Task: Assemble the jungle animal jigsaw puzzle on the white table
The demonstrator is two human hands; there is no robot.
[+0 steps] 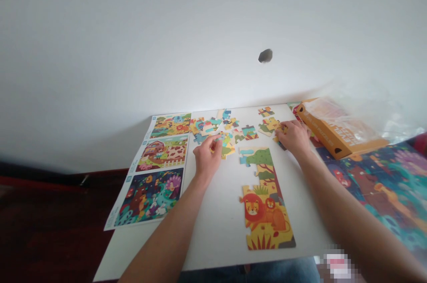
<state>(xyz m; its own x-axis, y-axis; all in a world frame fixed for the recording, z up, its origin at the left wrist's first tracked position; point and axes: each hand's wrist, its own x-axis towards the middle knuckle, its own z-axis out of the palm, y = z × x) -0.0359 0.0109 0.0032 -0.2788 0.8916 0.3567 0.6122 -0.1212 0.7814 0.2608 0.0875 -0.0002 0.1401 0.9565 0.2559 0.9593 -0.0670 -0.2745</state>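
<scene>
My left hand [208, 154] is closed in a pinch over loose jigsaw pieces [227, 146], with a bit of a puzzle piece showing at its fingertips. Farther right, my right hand [295, 135] has its fingers curled on a puzzle piece at the right edge of the table, partly hidden by the hand. Yellow-green pieces [269, 123] lie just beside those fingers. Between my forearms sits a joined puzzle section [267, 212] with a lion, a cub and a tree; its left side is jagged. A separate teal and red piece [249, 132] lies above it.
A sheet with three printed pictures [162, 154] lies along the table's left side. More loose pieces [210, 125] lie near the wall. On the right, an orange puzzle box [328, 134] with clear plastic wrap [353, 116] stands by a dark, colourful assembled puzzle [376, 185].
</scene>
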